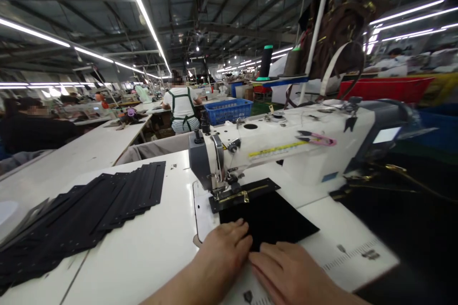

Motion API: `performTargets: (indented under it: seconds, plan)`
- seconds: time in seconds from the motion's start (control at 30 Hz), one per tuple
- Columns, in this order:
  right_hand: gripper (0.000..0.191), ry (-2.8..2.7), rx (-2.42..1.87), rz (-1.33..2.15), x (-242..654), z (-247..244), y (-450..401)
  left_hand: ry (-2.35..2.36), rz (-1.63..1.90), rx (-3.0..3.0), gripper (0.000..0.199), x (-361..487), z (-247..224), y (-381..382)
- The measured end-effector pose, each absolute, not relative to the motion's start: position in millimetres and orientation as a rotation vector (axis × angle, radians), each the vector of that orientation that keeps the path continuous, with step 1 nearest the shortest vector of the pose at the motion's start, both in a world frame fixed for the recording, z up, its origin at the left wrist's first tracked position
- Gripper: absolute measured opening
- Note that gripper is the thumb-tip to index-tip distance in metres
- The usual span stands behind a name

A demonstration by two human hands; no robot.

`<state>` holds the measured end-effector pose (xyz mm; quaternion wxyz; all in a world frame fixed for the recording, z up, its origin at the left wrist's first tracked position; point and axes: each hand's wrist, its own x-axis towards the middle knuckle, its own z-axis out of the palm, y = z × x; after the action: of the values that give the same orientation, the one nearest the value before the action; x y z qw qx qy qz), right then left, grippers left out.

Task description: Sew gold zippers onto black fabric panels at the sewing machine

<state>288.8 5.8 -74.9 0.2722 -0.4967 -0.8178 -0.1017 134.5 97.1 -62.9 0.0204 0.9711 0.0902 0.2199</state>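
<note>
A black fabric piece point(272, 219) lies on the sewing machine bed, joined to or under a narrow black panel with a gold zipper point(234, 196) and its gold puller. The far left end of the panel sits beneath the presser foot of the white sewing machine point(275, 147). My left hand point(225, 250) is closed at the near left edge of the fabric, fingertips on top. Beside it, my right hand point(288, 269) has its fingers pressed together on the near edge. What lies under both palms is hidden.
Left on the white table, a fanned stack of black slotted panels point(107, 200) lies flat. Pink-handled thread snips point(317, 138) rest against the machine arm. Thread cones point(265, 62) stand behind. Beyond are a blue crate point(229, 112), a red bin point(386, 89) and a person in a green apron point(182, 107).
</note>
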Motion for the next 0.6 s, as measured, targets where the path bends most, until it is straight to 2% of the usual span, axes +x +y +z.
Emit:
performTargets:
  seconds: [0.1,0.17,0.23,0.3,0.37,0.43,0.47,0.53,0.6]
  plan:
    - [0.027,-1.858,-1.616,0.718,298,-64,-19,0.441,0.641,2.695,0.023,133,-63,97]
    - [0.03,-1.382,-1.598,1.383,303,-57,-21,0.676,0.689,2.396,0.022,130,-58,99]
    - [0.034,-0.92,-1.352,1.726,300,-51,-10,0.905,0.785,2.095,0.022,129,-53,100]
    - [0.044,-0.657,-1.091,1.818,287,-48,9,1.027,0.884,1.821,0.026,131,-50,99]
    - [0.048,-0.631,-0.963,1.831,269,-48,31,1.013,0.914,1.602,0.031,135,-49,97]
    - [0.045,-0.968,-1.079,1.652,255,-51,50,0.941,0.889,1.407,0.033,137,-50,97]
    - [0.043,-1.242,-1.226,1.388,251,-54,57,0.906,0.868,1.316,0.033,137,-49,98]
    - [0.036,-1.651,-1.484,0.632,254,-61,66,0.847,0.806,1.17,0.032,131,-47,105]
    - [0.026,-1.699,-1.575,0.011,272,-65,74,0.788,0.715,1.117,0.03,119,-41,118]
